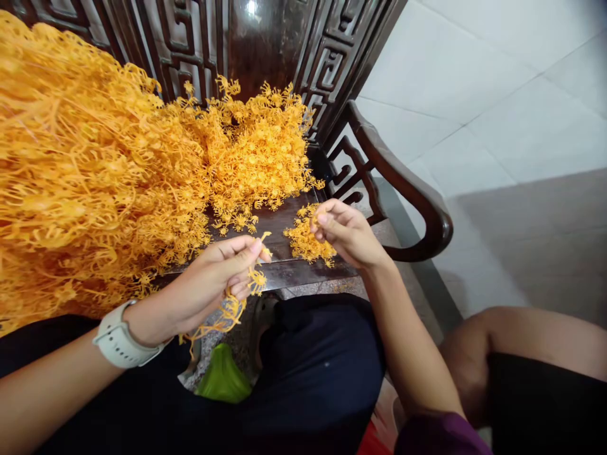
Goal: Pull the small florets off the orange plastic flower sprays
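My left hand [222, 268], with a pale watch [121, 335] at its wrist, pinches an orange plastic strand [232, 309] between thumb and forefinger. The strand's thin stems and spidery flower-shaped pieces trail below the palm. To its right, the fingers of my right hand [348, 234] are closed in a pinch, with a bit of an orange flower-shaped piece [317, 218] showing at the tips. This hand is just above a small pile of loose orange pieces [303, 239] on the bench seat [275, 224]. The fingers partly hide that pile.
A tall heap of orange strands [90, 170] covers the bench's left side, and a lower heap [265, 151] lies against its carved back [265, 50]. The curved dark armrest [408, 189] stands at the right. Another person's bare leg [531, 335] is at lower right. Something green [222, 376] sits below my hands.
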Motion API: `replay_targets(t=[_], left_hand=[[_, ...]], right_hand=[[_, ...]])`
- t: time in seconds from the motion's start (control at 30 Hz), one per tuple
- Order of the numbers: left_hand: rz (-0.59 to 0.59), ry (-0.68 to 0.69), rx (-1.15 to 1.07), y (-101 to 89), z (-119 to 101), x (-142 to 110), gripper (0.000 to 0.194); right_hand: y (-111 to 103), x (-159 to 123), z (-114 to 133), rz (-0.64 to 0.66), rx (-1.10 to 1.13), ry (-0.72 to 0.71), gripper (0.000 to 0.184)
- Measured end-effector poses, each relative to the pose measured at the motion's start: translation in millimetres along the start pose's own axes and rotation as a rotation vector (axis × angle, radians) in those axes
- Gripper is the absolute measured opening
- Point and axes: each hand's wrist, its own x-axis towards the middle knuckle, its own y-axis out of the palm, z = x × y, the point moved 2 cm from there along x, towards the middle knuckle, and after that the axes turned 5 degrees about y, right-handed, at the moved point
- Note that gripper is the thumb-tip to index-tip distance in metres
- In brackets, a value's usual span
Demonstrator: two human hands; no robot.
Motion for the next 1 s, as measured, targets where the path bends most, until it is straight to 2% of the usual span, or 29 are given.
replay_targets(t=[0.07, 0.2, 0.33, 0.43, 0.5, 0.57, 0.6, 0.67, 0.73, 0.8, 0.87, 1.0], left_hand=[[-0.003, -0.012, 0.011, 0.4, 2.0, -0.1, 0.034], [-0.058, -0.017, 0.039, -1.1, 4.0, 0.7, 0.034], [-0.057, 0.015, 0.01, -3.8, 5.6, 3.2, 0.026], [-0.047, 0.044, 0.017, -4.3, 5.0, 3.5, 0.02], [-0.039, 0.053, 0.018, -3.0, 3.7, 2.7, 0.017], [-0.021, 0.052, 0.011, -0.6, 2.8, 1.9, 0.014], [-0.012, 0.05, 0.009, 0.6, 2.7, 1.6, 0.013], [0.01, 0.055, -0.003, 2.5, 3.2, 1.6, 0.012], [0.038, 0.084, -0.026, 3.6, 4.0, 2.1, 0.013], [0.064, 0.116, -0.045, 3.8, 4.5, 2.5, 0.013], [0.077, 0.138, -0.043, 3.5, 4.1, 2.4, 0.013], [0.058, 0.152, -0.018, 3.5, -0.2, 0.4, 0.018]], right_hand=[[-27.9, 11.1, -14.9, -0.15, -0.18, 0.056, 0.029], [-63.0, 23.6, -45.0, -0.215, -0.51, 0.13, 0.031], [-82.2, 22.6, -62.9, -0.258, -0.642, 0.184, 0.03], [-84.2, 17.1, -64.5, -0.32, -0.718, 0.203, 0.044], [-73.5, 12.0, -55.6, -0.36, -0.77, 0.161, 0.049], [-50.0, 5.3, -39.2, -0.299, -0.717, 0.079, 0.045], [-34.1, 1.1, -29.6, -0.209, -0.639, 0.041, 0.044], [2.7, -9.1, -11.1, 0.064, -0.455, -0.017, 0.046], [36.0, -19.8, 3.4, 0.219, -0.331, -0.061, 0.043], [59.5, -27.3, 11.1, 0.215, -0.28, -0.087, 0.032], [73.3, -30.8, 13.3, 0.173, -0.27, -0.101, 0.022], [82.2, -29.1, 11.0, 0.151, -0.176, -0.106, 0.018]])
